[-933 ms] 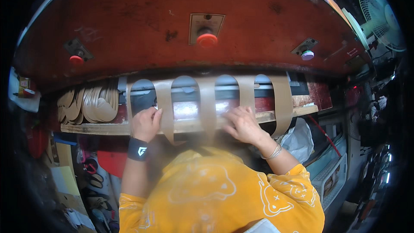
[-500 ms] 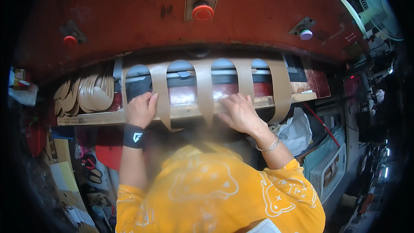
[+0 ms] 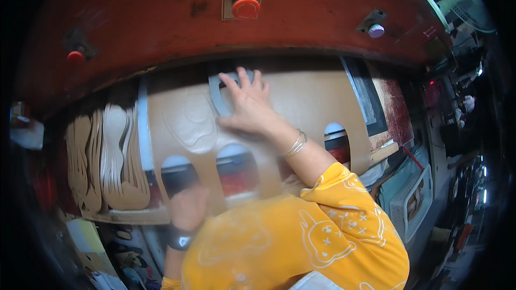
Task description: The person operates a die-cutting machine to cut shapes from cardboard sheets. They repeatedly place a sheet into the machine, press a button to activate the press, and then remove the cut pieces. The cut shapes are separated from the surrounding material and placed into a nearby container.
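A tan sheet [image 3: 306, 104] with rounded cut-outs along its near side lies across the work surface. My right hand [image 3: 250, 104] reaches over it, fingers spread and bent around a grey, ring-like cutting die [image 3: 216, 96], which the hand partly covers. Left of the die, curved sole-shaped outlines [image 3: 191, 123] show in the sheet. My left hand [image 3: 188, 207], with a dark wristband, is at the sheet's near left strips. Motion smears its fingers, so its grip is unclear.
Stacked tan sole-shaped pieces [image 3: 126, 156] stand at the left. A red machine housing [image 3: 161, 16] overhangs the far side, with a red push button [image 3: 246, 8] in the middle. A white basket [image 3: 411, 198] sits at lower right, a fan [image 3: 465, 0] at upper right.
The sheet has come toward me, baring its uncut part and the die. My right hand has moved from the near strips up and left onto the die; my left hand has come nearer me.
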The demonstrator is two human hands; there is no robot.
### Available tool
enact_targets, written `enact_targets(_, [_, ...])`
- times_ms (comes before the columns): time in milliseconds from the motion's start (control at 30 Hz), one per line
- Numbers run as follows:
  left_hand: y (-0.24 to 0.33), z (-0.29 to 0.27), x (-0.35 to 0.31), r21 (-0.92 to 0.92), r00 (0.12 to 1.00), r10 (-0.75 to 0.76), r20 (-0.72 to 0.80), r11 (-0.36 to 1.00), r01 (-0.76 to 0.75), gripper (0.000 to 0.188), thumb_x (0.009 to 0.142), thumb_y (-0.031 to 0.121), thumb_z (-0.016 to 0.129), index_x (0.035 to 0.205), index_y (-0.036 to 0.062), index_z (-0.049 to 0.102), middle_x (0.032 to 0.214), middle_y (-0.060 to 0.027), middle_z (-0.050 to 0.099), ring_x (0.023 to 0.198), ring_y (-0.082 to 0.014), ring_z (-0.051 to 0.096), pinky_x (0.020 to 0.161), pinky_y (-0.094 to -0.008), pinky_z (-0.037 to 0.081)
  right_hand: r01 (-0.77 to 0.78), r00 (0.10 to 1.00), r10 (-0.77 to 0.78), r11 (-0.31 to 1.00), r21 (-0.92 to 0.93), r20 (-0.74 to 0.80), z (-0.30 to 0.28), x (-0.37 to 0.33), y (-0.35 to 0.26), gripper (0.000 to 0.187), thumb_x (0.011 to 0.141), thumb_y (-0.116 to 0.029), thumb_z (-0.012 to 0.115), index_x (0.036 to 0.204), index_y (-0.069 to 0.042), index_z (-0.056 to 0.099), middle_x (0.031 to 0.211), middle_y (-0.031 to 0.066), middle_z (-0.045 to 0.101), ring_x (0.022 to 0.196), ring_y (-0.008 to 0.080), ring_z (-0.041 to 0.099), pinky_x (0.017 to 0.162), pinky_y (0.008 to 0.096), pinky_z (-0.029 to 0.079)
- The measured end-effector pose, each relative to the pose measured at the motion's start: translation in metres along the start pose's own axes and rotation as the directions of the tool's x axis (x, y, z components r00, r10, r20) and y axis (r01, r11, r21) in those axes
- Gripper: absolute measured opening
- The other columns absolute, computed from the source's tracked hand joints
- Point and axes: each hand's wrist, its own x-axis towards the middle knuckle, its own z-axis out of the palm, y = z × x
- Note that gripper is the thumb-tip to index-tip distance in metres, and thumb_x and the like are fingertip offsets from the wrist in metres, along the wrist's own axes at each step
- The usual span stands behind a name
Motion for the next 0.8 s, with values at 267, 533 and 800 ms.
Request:
enact_targets(267, [0.002, -0.003, 0.016, -0.142, 0.998, 0.016, 0.065, 0.99, -0.007, 0.022, 0.082, 0.015, 0.061, 0.065, 0.0021, 0.053, 0.06, -0.0167, 0.053, 0.058, -0.0355, 0.055, 0.053, -0.0438, 0.041, 0.033, 0.999, -0.048, 0.891, 0.454, 0.021, -0.053, -0.013, 0.078, 0.075, 0.055, -0.033, 0.072, 0.125, -0.016, 0.056, 0.141, 0.0241, 0.035, 0.125, 0.0422, 0.036, 0.106, 0.046, 0.031])
enact_targets(533, [-0.001, -0.004, 0.024, -0.15, 0.985, 0.004, 0.173, 0.988, 0.022, 0.018, 0.081, 0.017, 0.062, 0.068, 0.0063, 0.056, 0.063, -0.0149, 0.055, 0.061, -0.0361, 0.055, 0.055, -0.0457, 0.043, -0.079, 0.994, 0.079, 0.997, -0.001, -0.079, -0.055, -0.032, 0.103, 0.067, 0.056, -0.033, 0.07, 0.12, -0.017, 0.059, 0.139, 0.0163, 0.041, 0.126, 0.0427, 0.035, 0.104, 0.0523, 0.029])
enact_targets(800, [0.006, 0.01, 0.011, -0.144, 0.998, 0.035, -0.046, 0.989, -0.042, 0.018, 0.084, 0.013, 0.058, 0.071, 0.0025, 0.053, 0.065, -0.0177, 0.053, 0.064, -0.0371, 0.054, 0.056, -0.0443, 0.041, -0.001, 0.915, 0.005, 1.0, 0.011, -0.404, -0.054, -0.043, 0.148, 0.065, 0.067, -0.041, 0.072, 0.125, -0.017, 0.054, 0.138, 0.0191, 0.038, 0.13, 0.0393, 0.03, 0.105, 0.0528, 0.027])
